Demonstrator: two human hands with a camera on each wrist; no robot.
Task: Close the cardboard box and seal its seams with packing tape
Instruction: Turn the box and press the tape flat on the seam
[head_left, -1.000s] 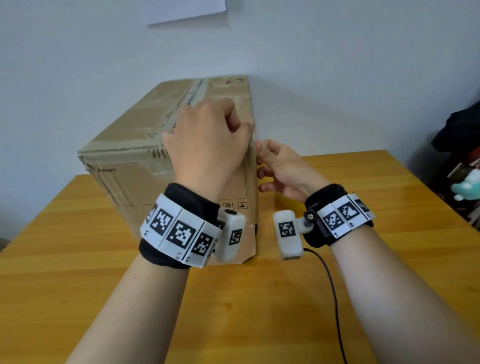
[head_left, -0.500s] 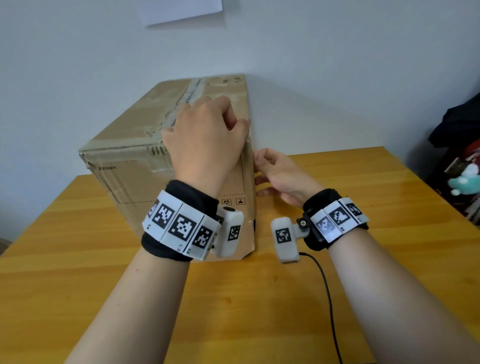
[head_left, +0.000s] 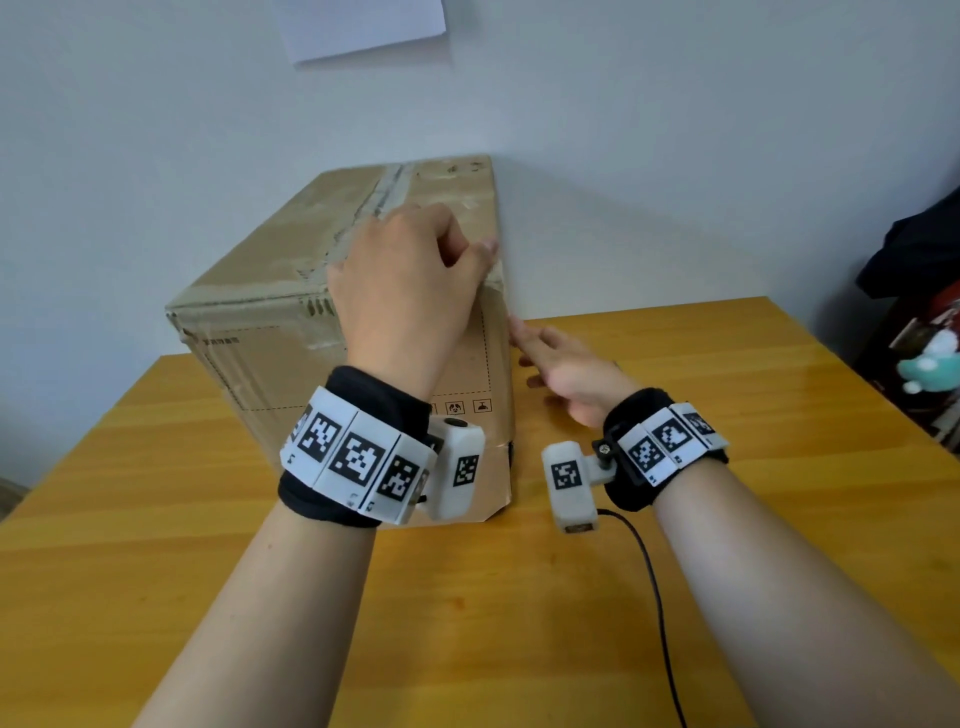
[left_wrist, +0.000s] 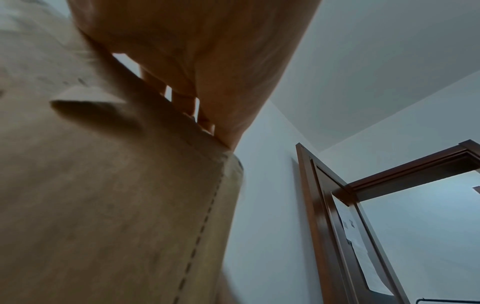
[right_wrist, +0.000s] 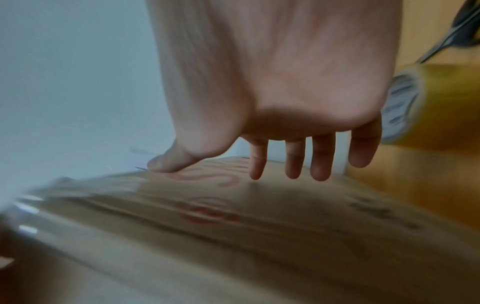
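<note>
A closed cardboard box (head_left: 270, 332) stands on the wooden table (head_left: 519, 623) against the wall, with clear tape along its top seam (head_left: 384, 197). My left hand (head_left: 405, 280) grips the box's top front right corner, palm on the front face and fingers curled over the top edge. In the left wrist view those fingers (left_wrist: 182, 102) lie past the edge of the box (left_wrist: 103, 205). My right hand (head_left: 566, 374) is beside the box's right face with fingers straight. Its thumb (right_wrist: 166, 162) presses on the glossy taped side (right_wrist: 233, 226). A roll of packing tape (right_wrist: 405, 107) lies behind that hand.
A black cable (head_left: 654, 587) runs from the right wrist camera across the table towards me. Dark clothing and small items (head_left: 914, 249) sit off the table's right edge. A sheet of paper (head_left: 363, 26) hangs on the wall. A brown door (left_wrist: 337, 205) stands to the right.
My right hand has slid down the box's right face and its fingers have straightened out. My left hand has stayed on the top corner.
</note>
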